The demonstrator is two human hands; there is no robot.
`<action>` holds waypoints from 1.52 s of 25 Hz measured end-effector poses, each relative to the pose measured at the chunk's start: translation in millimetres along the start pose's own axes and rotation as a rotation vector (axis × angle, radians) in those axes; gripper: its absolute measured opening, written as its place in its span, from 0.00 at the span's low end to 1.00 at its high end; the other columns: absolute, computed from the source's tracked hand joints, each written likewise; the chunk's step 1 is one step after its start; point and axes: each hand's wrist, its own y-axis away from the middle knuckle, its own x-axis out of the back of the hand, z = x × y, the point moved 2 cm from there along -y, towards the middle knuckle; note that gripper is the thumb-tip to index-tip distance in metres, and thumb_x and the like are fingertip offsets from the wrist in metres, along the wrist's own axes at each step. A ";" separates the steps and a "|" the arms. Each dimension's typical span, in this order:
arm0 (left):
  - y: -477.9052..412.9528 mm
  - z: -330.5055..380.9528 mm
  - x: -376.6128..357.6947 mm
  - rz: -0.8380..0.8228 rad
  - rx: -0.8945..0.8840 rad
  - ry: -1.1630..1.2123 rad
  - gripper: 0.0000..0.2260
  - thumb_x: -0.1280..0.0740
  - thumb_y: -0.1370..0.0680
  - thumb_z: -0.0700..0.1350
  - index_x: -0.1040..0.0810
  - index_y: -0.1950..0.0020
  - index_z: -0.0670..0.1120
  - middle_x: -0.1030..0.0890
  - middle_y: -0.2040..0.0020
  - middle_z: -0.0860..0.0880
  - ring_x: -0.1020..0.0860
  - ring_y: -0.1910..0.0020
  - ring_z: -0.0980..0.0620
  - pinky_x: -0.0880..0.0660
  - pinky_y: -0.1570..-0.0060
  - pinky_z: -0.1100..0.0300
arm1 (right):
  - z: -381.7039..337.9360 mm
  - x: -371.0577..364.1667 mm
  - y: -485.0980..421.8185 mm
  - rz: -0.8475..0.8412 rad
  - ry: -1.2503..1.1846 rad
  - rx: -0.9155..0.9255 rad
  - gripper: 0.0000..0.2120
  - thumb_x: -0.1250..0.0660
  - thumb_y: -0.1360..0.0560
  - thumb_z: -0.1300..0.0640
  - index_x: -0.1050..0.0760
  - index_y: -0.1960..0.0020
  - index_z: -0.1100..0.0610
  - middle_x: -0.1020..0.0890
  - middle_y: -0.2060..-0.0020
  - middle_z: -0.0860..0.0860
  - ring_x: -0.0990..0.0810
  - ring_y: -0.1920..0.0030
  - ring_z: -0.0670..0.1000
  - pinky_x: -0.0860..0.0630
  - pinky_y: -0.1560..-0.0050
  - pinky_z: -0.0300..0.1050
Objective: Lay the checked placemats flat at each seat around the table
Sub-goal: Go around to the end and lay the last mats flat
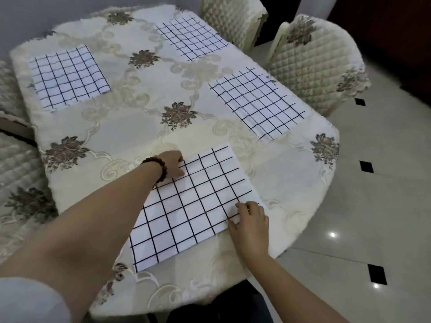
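1. Where the fingers [180,159] of the left hand [171,165] curl tightly, they pinch the far left corner of the nearest placemat [193,206].
2. The right hand [251,222] has bent fingers [242,207] on the same mat's right edge, with the thumb tucked at the rim, gripping it.
3. A dark beaded bracelet [158,164] circles the left wrist.
4. The nearest placemat lies nearly flat at the near end of the surface, on a cream flowered tablecloth [140,108].
5. Further out lie the left placemat [68,76], the right placemat [256,104] and the far placemat [191,38], each flat and well apart.
6. Two quilted chairs [314,66] stand along the right side, on a pale tiled floor [373,206].
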 end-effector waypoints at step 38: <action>114.0 -153.4 -44.4 0.416 0.771 1.306 0.29 0.28 0.27 0.46 0.32 0.31 0.36 0.28 0.32 0.38 0.29 0.34 0.41 0.33 0.34 0.50 | -116.2 -47.2 -132.5 -0.544 -0.537 -0.307 0.07 0.32 0.32 0.62 0.20 0.62 0.67 0.22 0.69 0.56 0.23 0.65 0.53 0.28 0.60 0.42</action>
